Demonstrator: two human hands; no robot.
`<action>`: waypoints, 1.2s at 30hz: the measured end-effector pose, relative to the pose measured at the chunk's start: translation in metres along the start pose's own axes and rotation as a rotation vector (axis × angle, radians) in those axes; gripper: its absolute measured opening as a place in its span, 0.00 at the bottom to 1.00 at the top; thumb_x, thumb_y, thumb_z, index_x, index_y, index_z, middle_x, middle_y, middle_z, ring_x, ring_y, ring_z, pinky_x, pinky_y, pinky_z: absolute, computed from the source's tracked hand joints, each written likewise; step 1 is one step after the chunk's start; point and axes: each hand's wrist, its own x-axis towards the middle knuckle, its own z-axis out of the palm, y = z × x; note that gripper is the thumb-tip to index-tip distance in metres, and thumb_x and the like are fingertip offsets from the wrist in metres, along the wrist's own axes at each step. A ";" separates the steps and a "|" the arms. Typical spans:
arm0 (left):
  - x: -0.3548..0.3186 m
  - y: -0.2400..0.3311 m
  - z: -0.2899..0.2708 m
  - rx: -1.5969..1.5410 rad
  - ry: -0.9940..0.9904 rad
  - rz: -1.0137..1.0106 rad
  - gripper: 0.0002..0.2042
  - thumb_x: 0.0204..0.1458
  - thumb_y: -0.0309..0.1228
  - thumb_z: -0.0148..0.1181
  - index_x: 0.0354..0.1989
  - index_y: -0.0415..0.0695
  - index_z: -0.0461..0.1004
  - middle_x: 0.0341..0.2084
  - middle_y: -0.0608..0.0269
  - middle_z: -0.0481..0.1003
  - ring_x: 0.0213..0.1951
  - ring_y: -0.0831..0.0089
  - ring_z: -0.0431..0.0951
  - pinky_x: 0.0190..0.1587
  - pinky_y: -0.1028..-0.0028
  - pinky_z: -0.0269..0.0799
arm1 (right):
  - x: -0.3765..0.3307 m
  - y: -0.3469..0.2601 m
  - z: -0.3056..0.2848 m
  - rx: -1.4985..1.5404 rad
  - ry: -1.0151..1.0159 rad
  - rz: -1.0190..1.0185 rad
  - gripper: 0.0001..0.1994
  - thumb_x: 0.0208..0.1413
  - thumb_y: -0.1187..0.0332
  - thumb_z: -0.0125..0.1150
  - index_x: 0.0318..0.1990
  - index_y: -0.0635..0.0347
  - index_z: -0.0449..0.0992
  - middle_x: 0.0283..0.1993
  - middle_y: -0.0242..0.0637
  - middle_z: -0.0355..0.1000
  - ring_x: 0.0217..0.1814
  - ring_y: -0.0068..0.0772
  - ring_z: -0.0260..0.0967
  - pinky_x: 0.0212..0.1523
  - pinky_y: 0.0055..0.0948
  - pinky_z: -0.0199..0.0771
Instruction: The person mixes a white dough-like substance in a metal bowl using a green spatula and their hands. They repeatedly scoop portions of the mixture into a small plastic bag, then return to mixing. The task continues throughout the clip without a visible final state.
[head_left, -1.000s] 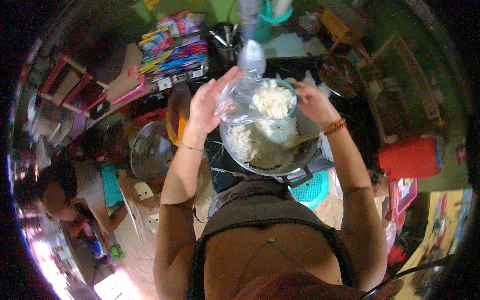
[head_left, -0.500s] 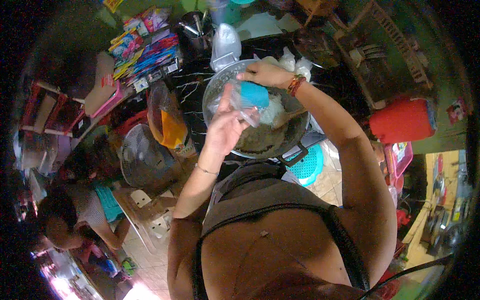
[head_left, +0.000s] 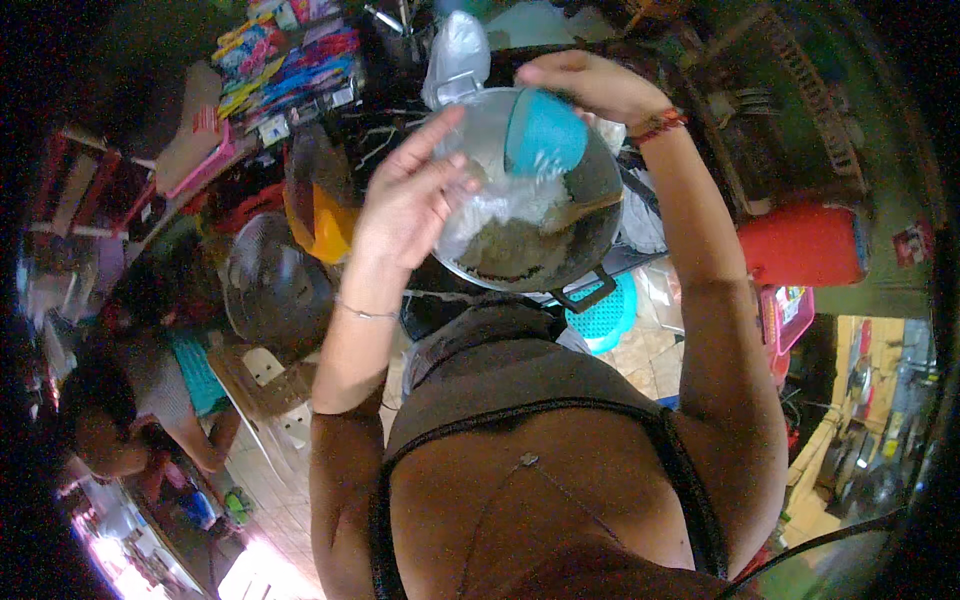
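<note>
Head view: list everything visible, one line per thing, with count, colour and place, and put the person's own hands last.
Wok: one, dark metal, centre, under both hands.
Rice: one white heap, inside the wok and bag.
Clear plastic bag: one, transparent, over the wok.
Bowl: one, teal, tipped into the bag.
Basket: one, teal, below the wok.
Container: one, red, right.
Fan: one, grey, left of the wok.
Another person: one, lower left.
Left hand: holds the bag.
Right hand: holds the bowl.
</note>
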 end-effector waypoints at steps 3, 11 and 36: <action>-0.006 0.039 0.007 -0.087 -0.075 0.096 0.21 0.52 0.17 0.51 0.57 0.34 0.62 0.50 0.56 0.69 0.36 0.75 0.75 0.42 0.76 0.76 | -0.001 0.065 -0.009 0.729 0.171 -0.001 0.17 0.56 0.50 0.53 0.43 0.53 0.74 0.29 0.27 0.68 0.22 0.20 0.62 0.19 0.21 0.61; -0.034 0.065 -0.007 0.110 0.338 0.501 0.23 0.52 0.16 0.49 0.59 0.34 0.59 0.51 0.54 0.67 0.45 0.71 0.72 0.48 0.70 0.71 | 0.028 0.126 0.093 -0.144 -0.060 -0.068 0.09 0.49 0.65 0.59 0.36 0.59 0.74 0.42 0.38 0.71 0.42 0.39 0.70 0.42 0.35 0.71; 0.005 -0.071 -0.066 0.896 0.552 0.635 0.26 0.54 0.19 0.50 0.63 0.38 0.54 0.63 0.50 0.45 0.56 0.68 0.62 0.50 0.73 0.70 | -0.024 0.166 0.185 -0.672 -0.130 -0.511 0.10 0.44 0.65 0.58 0.35 0.56 0.76 0.35 0.46 0.73 0.41 0.48 0.71 0.45 0.39 0.72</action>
